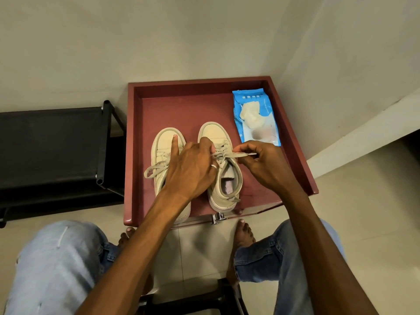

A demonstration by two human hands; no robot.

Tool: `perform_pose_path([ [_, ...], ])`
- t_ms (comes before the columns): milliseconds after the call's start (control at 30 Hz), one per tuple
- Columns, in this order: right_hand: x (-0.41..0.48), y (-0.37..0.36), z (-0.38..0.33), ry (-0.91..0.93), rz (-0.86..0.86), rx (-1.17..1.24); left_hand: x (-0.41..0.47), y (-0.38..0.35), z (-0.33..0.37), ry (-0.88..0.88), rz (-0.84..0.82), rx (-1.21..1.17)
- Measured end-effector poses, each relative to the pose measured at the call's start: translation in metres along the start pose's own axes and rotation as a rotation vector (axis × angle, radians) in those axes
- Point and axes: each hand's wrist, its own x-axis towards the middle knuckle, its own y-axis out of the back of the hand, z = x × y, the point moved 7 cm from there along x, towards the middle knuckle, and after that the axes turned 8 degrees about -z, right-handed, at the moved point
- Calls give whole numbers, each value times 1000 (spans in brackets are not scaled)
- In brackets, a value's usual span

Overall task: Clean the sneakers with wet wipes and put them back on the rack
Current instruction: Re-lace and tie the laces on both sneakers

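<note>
On the red table (pixel 134 142) in a wall corner sit both sneakers (pixel 214 133) — left hand (pixel 191 169) gripping one shoe's laces (pixel 221 155), right hand (pixel 261 164) pinching a lace end (pixel 244 154) — likely lace work before wiping, so next comes a wipe (pixel 248 113) from the pack (pixel 266 105).

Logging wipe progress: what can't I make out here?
Head view:
- Heel of left beige lace-up sneaker: under left forearm.
- Lace knot on right beige lace-up sneaker: behind left hand and right hand, pinching the grey lace.
- Print on blue wet-wipe pack: too small.
- Black fabric shoe rack: cut by left edge.
</note>
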Motion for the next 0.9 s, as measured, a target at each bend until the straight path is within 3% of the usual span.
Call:
perform_pose_path([
  [500,1,-1,-2,38,1,-13,2,3,-2,-16,-17,-114],
  [900,1,1,2,-16,48,-64,3,2,-3,27,7,-70],
])
